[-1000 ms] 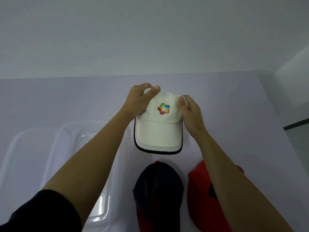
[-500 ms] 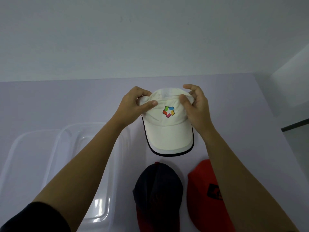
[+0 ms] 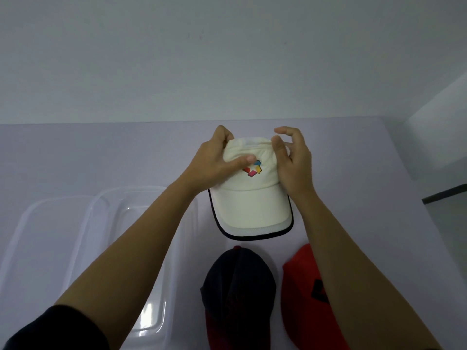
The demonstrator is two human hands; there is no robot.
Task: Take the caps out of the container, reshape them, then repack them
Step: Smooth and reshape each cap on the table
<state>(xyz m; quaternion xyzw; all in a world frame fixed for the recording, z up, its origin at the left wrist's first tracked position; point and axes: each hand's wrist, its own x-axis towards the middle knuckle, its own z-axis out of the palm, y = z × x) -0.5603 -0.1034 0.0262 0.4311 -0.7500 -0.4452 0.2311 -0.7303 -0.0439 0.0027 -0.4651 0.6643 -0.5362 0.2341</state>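
While both hands work the cream cap [image 3: 250, 198] at table [image 3: 101, 152] centre, we note: L hand [image 3: 214, 162] clamps the crown's left side, thumb pressed onto the front panel just beside the multicolour logo [image 3: 252, 169], fingers curled over the top edge. R hand [image 3: 294, 162] pinches the crown's right side w/ thumb on the upper seam; index and other fingers lifted, loosely curled, off the fabric. Brim w/ dark piping points toward us. Navy cap [image 3: 237, 294] and red cap [image 3: 303, 299] lie nearer us, side by side, apart from the cream one. Clear plastic container [image 3: 106, 223] sits left of the caps, its lid [image 3: 30, 236] beside it.
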